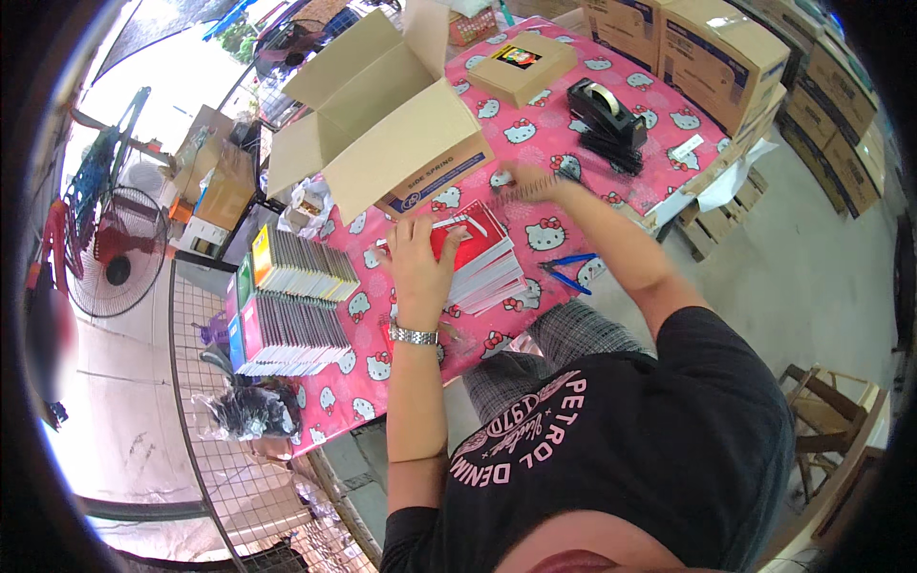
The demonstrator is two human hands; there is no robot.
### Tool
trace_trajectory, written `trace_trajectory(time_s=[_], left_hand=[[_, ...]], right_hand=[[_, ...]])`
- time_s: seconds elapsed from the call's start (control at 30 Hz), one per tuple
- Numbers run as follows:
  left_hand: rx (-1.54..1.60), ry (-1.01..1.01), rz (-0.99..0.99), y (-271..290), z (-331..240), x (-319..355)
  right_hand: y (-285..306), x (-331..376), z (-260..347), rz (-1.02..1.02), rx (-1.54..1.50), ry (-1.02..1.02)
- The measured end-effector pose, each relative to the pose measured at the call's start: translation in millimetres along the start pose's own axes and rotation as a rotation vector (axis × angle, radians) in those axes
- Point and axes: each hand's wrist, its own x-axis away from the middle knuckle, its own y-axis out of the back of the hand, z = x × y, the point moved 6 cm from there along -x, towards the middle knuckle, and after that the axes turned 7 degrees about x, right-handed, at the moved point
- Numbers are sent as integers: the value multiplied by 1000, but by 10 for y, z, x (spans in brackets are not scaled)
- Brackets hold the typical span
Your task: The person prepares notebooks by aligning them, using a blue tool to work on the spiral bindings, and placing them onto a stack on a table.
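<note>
My left hand (pixel 420 263) lies over a stack of red-covered notebooks (pixel 482 272) with white page edges, its fingers spread on the top cover. Just beyond the stack's right corner, my right hand (pixel 537 183) is closed on a black spiral binding coil (pixel 514 192), somewhat blurred. The coil stretches across the hand toward the stack; exactly where the fingers grip it is hard to see. Blue-handled pliers (pixel 571 271) rest on the pink patterned tablecloth (pixel 546 235), right of the stack. Farther back, more black coils (pixel 611 153) lie beside a black tape dispenser (pixel 607 113).
Bound notebooks stand in rows (pixel 294 332) at the left. An open cardboard box (pixel 420 143) occupies the table's far left, with a small closed carton (pixel 522 72) beside it. Large cartons (pixel 712 67) are stacked at the far right. A fan (pixel 117 258) stands left, near a wire grid.
</note>
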Motion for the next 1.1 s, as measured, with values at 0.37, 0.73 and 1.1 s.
trace_trajectory(time_s=[0.37,0.73,1.1], left_hand=[[58,-92,-94,2,26,14],[208,-28,-23,3,100,-6],[298,-43,-63,70,213,-50]], right_hand=[[1237,717,1662,661,-1384,435],[1158,638,1668,482,-1075,503],[1045,454,1722,356,-354,478]])
